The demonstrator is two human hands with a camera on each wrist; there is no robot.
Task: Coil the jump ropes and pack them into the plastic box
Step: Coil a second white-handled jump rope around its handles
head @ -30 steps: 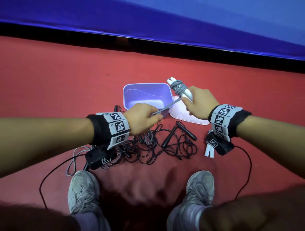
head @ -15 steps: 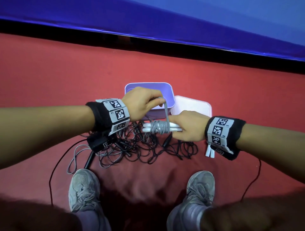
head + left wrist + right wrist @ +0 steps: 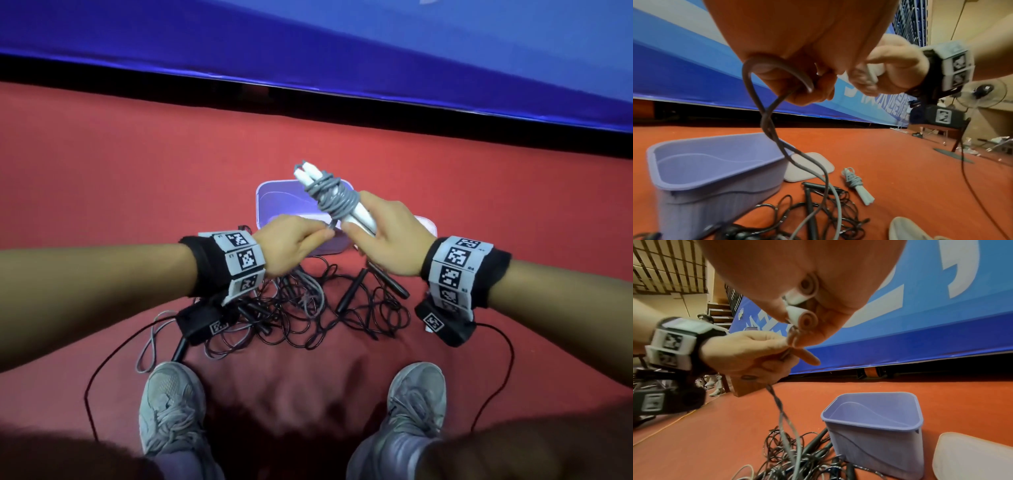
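Two white handles [image 3: 356, 209] now point up and away over the purple plastic box [image 3: 274, 202]; half a second ago they lay flat and low. The right hand [image 3: 383, 233] grips them, and the left hand [image 3: 291, 243] pinches the grey rope [image 3: 329, 198] close by, so another loop looks done.

Left wrist view: the pinched grey rope [image 3: 766, 116] hangs down to the floor. One wrapped rope [image 3: 856, 183] lies to the right of the lid [image 3: 807, 167].

Right wrist view: the box [image 3: 873, 426] holds nothing, and the black ropes [image 3: 781, 456] are tangled. Most of the work is left.
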